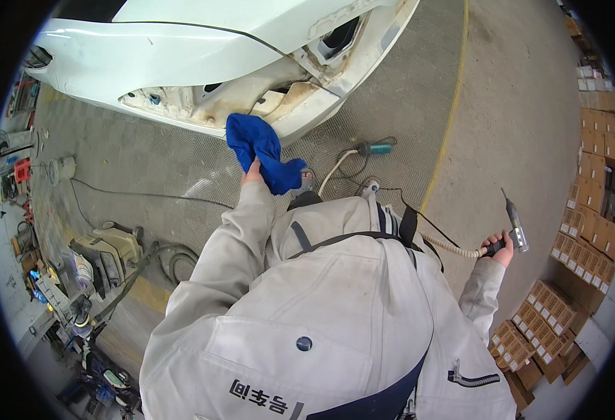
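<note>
My left hand [253,171] grips a crumpled blue cloth [265,154], held up in front of a white car body [167,56] with an open recess showing stained, brownish inner metal. Out to the right, my right hand [500,248] is closed round the dark handle of a hand tool [515,225] with a long thin metal nozzle, a clear cylinder and a ribbed beige hose [454,248] running back toward my waist.
A teal cylindrical device [377,149] lies on the floor with cords by my feet. A wheeled beige machine [104,252] with hoses stands at left, beside a bucket [62,170] and assorted tools. Stacked cardboard boxes [588,231] line the right. A yellow line [447,119] crosses the floor.
</note>
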Demonstrator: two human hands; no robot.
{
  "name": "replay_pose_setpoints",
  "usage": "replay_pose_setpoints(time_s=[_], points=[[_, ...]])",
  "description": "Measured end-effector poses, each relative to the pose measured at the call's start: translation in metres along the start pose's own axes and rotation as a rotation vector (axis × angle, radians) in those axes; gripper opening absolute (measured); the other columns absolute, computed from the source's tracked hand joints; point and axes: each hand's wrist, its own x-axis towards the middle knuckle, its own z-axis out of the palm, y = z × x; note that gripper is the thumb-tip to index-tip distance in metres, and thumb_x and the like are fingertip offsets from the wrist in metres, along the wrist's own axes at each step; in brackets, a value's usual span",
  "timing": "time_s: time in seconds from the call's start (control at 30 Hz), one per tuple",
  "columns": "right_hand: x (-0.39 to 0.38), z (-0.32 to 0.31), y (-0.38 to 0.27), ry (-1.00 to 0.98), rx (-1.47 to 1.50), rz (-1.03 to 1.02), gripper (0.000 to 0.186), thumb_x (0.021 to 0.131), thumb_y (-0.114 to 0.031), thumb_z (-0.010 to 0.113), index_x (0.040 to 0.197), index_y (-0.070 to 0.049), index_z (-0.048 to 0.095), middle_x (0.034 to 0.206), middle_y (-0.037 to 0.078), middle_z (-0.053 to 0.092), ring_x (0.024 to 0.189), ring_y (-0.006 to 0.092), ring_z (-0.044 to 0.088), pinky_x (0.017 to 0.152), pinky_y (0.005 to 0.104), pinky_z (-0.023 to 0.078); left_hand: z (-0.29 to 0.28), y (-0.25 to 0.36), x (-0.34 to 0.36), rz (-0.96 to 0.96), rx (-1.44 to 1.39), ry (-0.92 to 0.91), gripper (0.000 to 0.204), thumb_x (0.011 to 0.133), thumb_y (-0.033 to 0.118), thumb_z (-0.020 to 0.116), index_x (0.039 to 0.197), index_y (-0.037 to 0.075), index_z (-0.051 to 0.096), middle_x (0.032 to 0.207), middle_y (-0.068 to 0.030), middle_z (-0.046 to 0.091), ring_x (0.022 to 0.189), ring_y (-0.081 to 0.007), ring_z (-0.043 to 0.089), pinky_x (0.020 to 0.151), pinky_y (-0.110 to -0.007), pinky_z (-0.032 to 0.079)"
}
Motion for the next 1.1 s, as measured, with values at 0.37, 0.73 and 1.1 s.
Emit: replay_pose_setpoints(time_s=[0.37, 0.73, 1.1], points=[[0.006, 0.015, -0.004, -0.054, -0.024, 0.0, 0.018, 0.096, -0.023, 0.061, 0.113, -0.015, 0.061, 0.079, -0.004, 0.052, 0.064, 0.0111, 0.051, 0.055, 0.0285, 0.045, 0.057, 0.1, -0.191, 0.683, 0.813, -1.332, 0.038, 0.075, 0.009, 0.087, 0.107, 0.0, 0.068, 0.098, -0.0081, 0.072, 0.088, -0.0167, 0.068, 0.079, -0.032, 0.053], [0.008, 0.01, -0.003, -0.065, -0.025, -0.015, 0.026, 0.097, -0.027, 0.06, 0.121, -0.016, 0.061, 0.078, -0.003, 0.052, 0.064, 0.0123, 0.05, 0.056, 0.0297, 0.045, 0.029, 0.005, -0.021, 0.156, 0.119, 0.102, 0.098, 0.073, 0.047, 0.092, 0.141, -0.011, 0.051, 0.135, -0.0206, 0.064, 0.117, -0.0286, 0.065, 0.103, -0.035, 0.052], [-0.004, 0.003, -0.001, -0.047, -0.018, -0.017, 0.02, 0.095, -0.024, 0.062, 0.113, -0.015, 0.062, 0.079, -0.004, 0.054, 0.063, 0.0116, 0.052, 0.054, 0.0283, 0.045, 0.057, 0.026, 0.012, -0.084, 0.553, 0.421, 0.14, 0.054, 0.083, 0.084, 0.142, -0.018, 0.047, 0.144, -0.028, 0.056, 0.13, -0.0335, 0.057, 0.113, -0.039, 0.042]])
